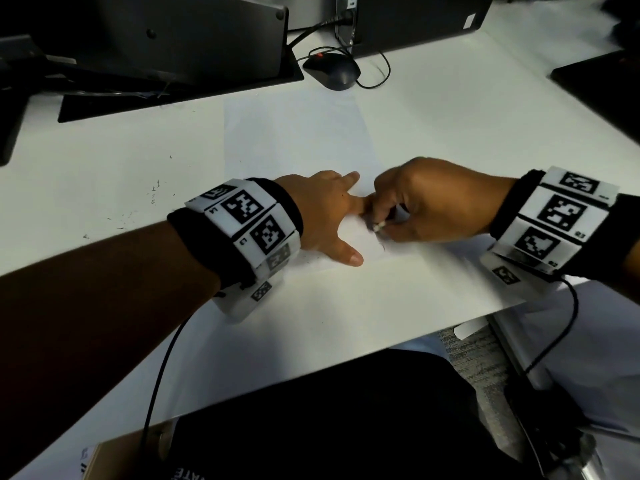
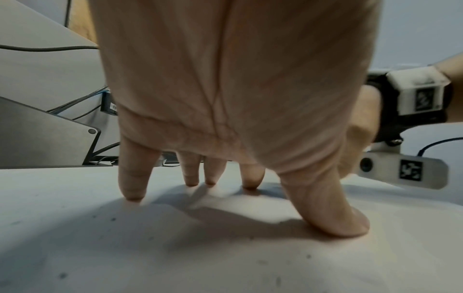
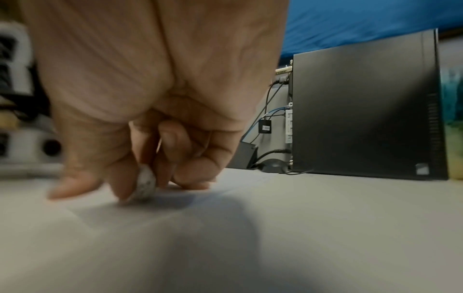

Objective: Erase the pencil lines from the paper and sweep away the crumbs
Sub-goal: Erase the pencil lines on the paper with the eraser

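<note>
A white sheet of paper [image 1: 304, 140] lies on the white desk. My left hand [image 1: 329, 216] presses it flat, fingers spread and straight, fingertips [image 2: 132, 195] and thumb down on the sheet. Just to its right, my right hand [image 1: 415, 206] pinches a small white eraser [image 1: 379, 227] between thumb and fingers, its tip on the paper. The right wrist view shows the eraser [image 3: 145, 184] touching the sheet. A short dark pencil mark [image 1: 382, 247] shows just below the eraser. Dark crumbs [image 1: 152, 195] lie scattered on the desk to the left.
A monitor stand base [image 1: 173, 88] sits at the back left, a black mouse [image 1: 332, 71] with its cable behind the paper, a black computer case [image 1: 415, 22] at the back. A dark object [image 1: 602, 88] lies at the right edge. The desk's front edge runs below my arms.
</note>
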Tool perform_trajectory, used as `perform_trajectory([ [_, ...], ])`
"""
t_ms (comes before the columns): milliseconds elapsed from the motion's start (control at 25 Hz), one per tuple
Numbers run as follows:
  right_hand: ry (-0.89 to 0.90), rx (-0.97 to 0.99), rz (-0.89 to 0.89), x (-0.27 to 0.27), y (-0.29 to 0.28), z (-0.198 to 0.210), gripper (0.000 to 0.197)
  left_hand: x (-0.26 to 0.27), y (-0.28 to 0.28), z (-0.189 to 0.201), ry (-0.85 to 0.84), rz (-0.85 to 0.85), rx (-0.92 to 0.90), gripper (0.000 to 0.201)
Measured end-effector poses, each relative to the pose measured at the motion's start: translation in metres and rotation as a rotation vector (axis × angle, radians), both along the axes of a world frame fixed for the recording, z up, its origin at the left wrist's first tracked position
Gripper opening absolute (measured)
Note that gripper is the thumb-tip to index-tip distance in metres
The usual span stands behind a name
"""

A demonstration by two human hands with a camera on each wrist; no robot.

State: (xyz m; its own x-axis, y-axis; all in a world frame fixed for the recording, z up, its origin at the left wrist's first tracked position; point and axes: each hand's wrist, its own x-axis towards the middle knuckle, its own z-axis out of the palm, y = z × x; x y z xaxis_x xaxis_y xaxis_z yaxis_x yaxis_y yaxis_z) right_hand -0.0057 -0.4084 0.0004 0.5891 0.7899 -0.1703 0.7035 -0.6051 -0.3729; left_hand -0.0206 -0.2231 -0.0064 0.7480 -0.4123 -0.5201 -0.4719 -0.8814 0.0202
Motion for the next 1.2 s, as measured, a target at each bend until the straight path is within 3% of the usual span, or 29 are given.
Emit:
perform_trajectory([
  [120, 0.139, -0.037, 0.083, -0.004, 0.000, 0.001, 0.010, 0.000, 0.001, 0.000, 0.014, 0.004, -0.013, 0.084],
  [280, 0.055, 0.026, -0.033, 0.005, -0.002, -0.002, 0.009, 0.001, 0.000, 0.001, 0.017, 0.001, 0.007, 0.087],
  [440, 0.160, -0.040, 0.064, -0.003, -0.002, 0.004, 0.007, 0.001, 0.001, 0.000, 0.020, 0.011, -0.020, 0.087],
  [600, 0.029, 0.035, -0.030, 0.009, 0.000, 0.001, 0.012, 0.000, 0.000, 0.000, 0.008, 0.026, -0.042, 0.085],
  [760, 0.158, -0.022, 0.061, -0.003, -0.003, 0.000, 0.008, -0.002, 0.000, -0.001, 0.001, 0.038, -0.065, 0.083],
  [920, 0.141, 0.036, -0.014, 0.000, -0.004, 0.000, 0.009, -0.002, 0.001, 0.000, -0.005, 0.033, -0.065, 0.082],
  [1040, 0.206, -0.011, 0.027, -0.008, -0.006, 0.004, 0.007, -0.002, 0.001, -0.001, 0.011, 0.029, -0.038, 0.091],
  [1200, 0.036, 0.102, -0.040, 0.005, -0.002, 0.005, 0.012, -0.002, 0.001, -0.001, 0.006, 0.023, -0.018, 0.086],
])
